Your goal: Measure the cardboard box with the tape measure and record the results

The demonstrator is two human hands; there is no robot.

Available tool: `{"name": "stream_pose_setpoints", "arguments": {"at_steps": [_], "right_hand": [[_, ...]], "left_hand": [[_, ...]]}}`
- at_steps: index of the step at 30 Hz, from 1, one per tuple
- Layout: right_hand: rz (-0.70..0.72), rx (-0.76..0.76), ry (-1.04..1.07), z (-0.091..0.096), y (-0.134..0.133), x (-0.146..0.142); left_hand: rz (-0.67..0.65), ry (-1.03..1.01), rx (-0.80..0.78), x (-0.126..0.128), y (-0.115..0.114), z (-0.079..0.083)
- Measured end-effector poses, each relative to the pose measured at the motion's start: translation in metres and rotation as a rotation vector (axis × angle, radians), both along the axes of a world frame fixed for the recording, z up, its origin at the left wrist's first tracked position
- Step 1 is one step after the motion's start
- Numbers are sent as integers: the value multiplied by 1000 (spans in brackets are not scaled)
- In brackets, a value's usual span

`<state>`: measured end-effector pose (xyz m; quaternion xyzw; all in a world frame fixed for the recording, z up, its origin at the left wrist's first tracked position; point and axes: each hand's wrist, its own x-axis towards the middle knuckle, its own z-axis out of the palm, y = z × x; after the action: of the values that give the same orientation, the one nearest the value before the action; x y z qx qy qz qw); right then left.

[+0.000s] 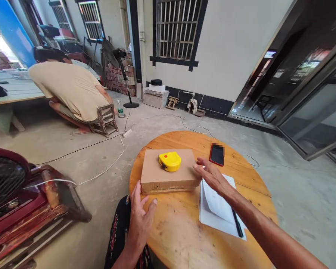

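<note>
A flat brown cardboard box lies on a round wooden table. On top of the box sits a yellow tape measure. My left hand is open, fingers spread, its fingertips touching the box's near left corner. My right hand is open too, fingers stretched flat against the box's right edge. Under my right forearm lie white paper sheets with a black pen on them. A red-cased phone lies beyond my right hand.
Another person in a beige shirt crouches on a small wooden stool at the back left. White cables run across the concrete floor. A dark red furniture piece stands at left. Glass doors are at right.
</note>
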<state>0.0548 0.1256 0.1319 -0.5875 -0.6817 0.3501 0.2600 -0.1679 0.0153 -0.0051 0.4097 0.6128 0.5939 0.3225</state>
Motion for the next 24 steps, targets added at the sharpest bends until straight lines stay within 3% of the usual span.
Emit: {"name": "stream_pose_setpoints", "arguments": {"at_steps": [5, 8, 11, 13, 14, 17, 19, 22, 24], "right_hand": [[49, 9, 106, -10, 1, -6], [69, 32, 84, -11, 4, 7], [36, 112, -109, -17, -6, 48], [8, 134, -307, -26, -23, 84], [-4, 121, -384, -32, -33, 102], [-30, 65, -528, -49, -63, 141], [-62, 35, -597, -59, -76, 152], [-98, 20, -659, -72, -86, 149], [-101, 26, -665, -80, -88, 143]], "left_hand": [[5, 12, 68, -7, 28, 19], [-57, 32, 83, -15, 44, 26], [43, 181, 91, -17, 31, 27], [154, 390, 168, -8, 9, 28], [142, 505, 214, 0, -3, 30], [-243, 777, 474, 41, -26, 38], [-449, 847, 563, 76, -26, 41], [-650, 956, 534, 122, -11, 37], [-717, 1035, 501, 140, 2, 28]]}}
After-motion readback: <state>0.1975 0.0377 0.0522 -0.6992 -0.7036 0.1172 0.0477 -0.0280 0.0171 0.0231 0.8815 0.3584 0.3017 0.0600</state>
